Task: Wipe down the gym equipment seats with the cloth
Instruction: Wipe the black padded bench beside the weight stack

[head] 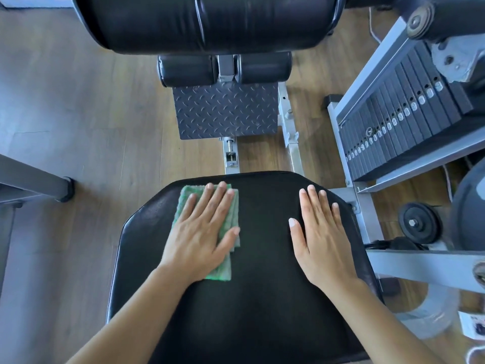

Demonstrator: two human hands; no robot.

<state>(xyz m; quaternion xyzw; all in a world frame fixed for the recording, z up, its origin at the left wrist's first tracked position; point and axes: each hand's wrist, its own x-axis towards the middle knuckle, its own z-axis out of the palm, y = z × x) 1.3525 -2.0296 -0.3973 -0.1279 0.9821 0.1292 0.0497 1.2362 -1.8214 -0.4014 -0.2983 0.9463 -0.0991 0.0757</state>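
Observation:
A black padded seat [262,258] fills the lower middle of the head view. A folded green cloth [231,206] lies on its far left part. My left hand [202,232] presses flat on the cloth with straight, spread fingers. My right hand [320,232] rests flat on the bare seat near its right edge, fingers straight, holding nothing.
Beyond the seat are a checkered metal footplate [225,109], two small roller pads [189,69] and a large black roller pad [210,22]. A weight stack [404,122] in a grey frame stands at right. A clear plastic bottle [430,313] lies at lower right. Wood floor at left.

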